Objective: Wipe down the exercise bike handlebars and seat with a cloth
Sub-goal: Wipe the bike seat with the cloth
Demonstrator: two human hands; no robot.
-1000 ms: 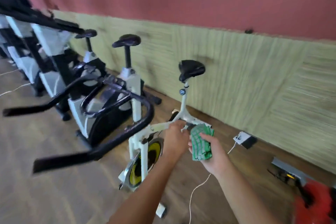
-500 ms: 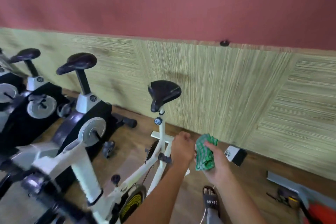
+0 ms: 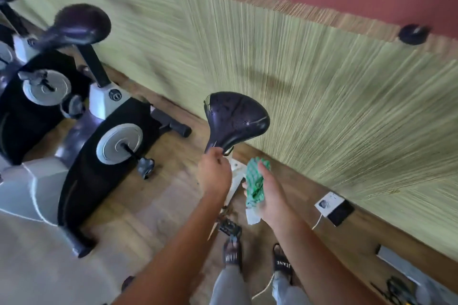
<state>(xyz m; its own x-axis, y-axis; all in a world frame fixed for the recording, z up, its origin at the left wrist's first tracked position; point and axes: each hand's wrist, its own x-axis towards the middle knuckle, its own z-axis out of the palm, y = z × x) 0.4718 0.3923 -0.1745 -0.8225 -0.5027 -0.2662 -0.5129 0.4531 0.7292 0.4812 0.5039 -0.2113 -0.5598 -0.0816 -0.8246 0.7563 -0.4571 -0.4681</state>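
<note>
A black bike seat [image 3: 235,117], cracked on its surface, stands in the middle of the view near the green wall. My left hand [image 3: 214,172] is just below the seat's narrow nose, fingers curled, touching its tip. My right hand [image 3: 270,195] grips a bunched green checked cloth [image 3: 255,184] a little below and right of the seat, apart from it. The white frame [image 3: 235,178] of this bike shows between my hands. Its handlebars are out of view.
Two other exercise bikes stand to the left, the nearer one [image 3: 99,136] black and white with its own seat [image 3: 76,25]. A white charger [image 3: 328,203] with a cable lies on the wooden floor by the wall. My sandalled feet [image 3: 257,259] are below, beside a pedal [image 3: 229,226].
The view has swung right and down, closer to the seat, and the handlebars have left the frame. My left hand rose from the frame to the seat's nose. The cloth stayed in my right hand.
</note>
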